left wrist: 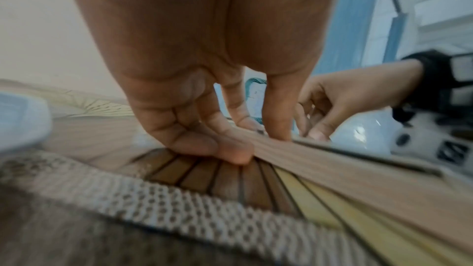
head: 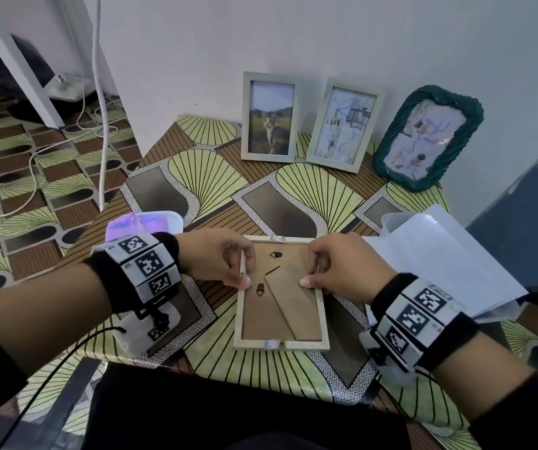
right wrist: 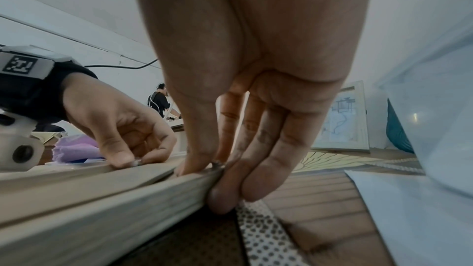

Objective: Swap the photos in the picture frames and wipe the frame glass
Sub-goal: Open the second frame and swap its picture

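On patterned table (head: 196,177): pale frame (head: 280,344) face down; left hand (head: 219,259) pinches left rail, right hand (head: 342,266) pinches right rail.

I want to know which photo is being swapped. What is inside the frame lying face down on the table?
Only the face-down frame's brown backing board with its folded stand shows. Any photo or glass beneath is covered.

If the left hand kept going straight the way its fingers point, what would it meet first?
Probably the right hand. The left hand points across the face-down frame, over its brown backing, toward it. Height is unclear, so it may scrape the backing first.
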